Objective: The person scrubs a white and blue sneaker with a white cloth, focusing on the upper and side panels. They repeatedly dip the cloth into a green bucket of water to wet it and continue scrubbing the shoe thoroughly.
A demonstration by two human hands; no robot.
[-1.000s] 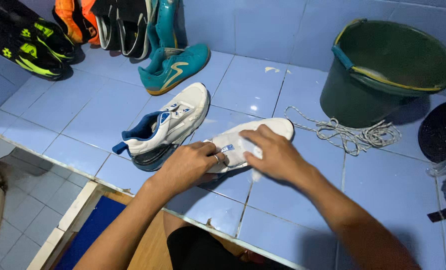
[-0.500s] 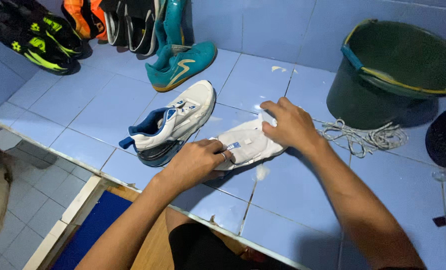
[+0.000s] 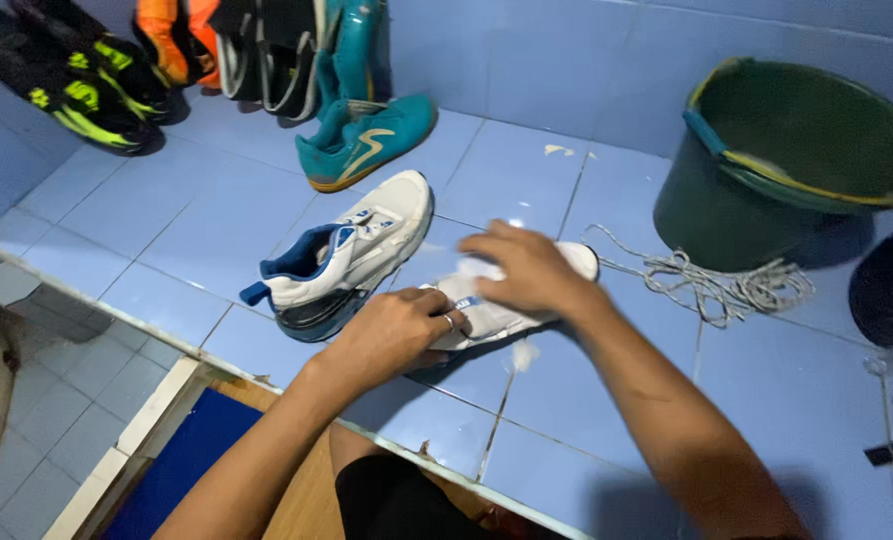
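Both hands are pressing on a white shoe (image 3: 486,315) lying on the blue tiled surface (image 3: 166,215). The left hand (image 3: 391,335) is gripping its heel end closed-fingered, while the right hand (image 3: 521,270) is lying flat over its middle, just beside a white-and-blue sneaker (image 3: 341,255).

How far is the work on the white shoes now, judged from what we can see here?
Done: one white and blue shoe stands upright on the tiled ledge, apart from the hands. In hand: the left hand grips one end of the second white shoe, and the right hand presses on top. Left: that shoe lies on its side, and the white laces lie loose beside the green bucket.
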